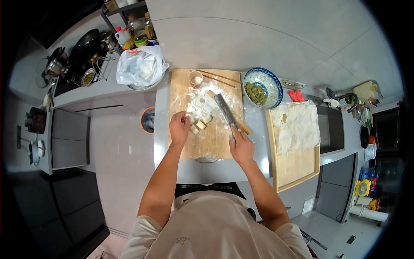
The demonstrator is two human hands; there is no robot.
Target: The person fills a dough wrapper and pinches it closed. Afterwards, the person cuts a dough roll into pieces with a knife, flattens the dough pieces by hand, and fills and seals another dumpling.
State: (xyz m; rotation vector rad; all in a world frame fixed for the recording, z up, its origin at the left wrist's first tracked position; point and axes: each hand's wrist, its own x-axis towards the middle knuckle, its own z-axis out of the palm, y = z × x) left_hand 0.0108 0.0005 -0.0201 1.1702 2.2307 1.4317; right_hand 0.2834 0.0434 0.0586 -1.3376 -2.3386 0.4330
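Note:
My right hand (pixel 241 146) grips a knife (pixel 224 110) whose dark, flour-dusted blade points away from me over the cutting board (pixel 183 93). Partly under the blade lies a wooden rolling pin (pixel 243 126). My left hand (pixel 179 127) is closed, its fingertips pinched together at the left of the board; whatever is between them is hidden. Just right of those fingers sit several cut pieces of dough (pixel 198 125). Loose flour (pixel 200 105) spreads over the board behind them.
A small cup of flour (pixel 196 78) and chopsticks (pixel 217 79) lie at the board's back. To the right are a patterned bowl (pixel 274 82) with green filling (pixel 255 93) and a wooden tray (pixel 297 170) partly under a floury cloth (pixel 297 127). A plastic bag (pixel 140 65) stands left.

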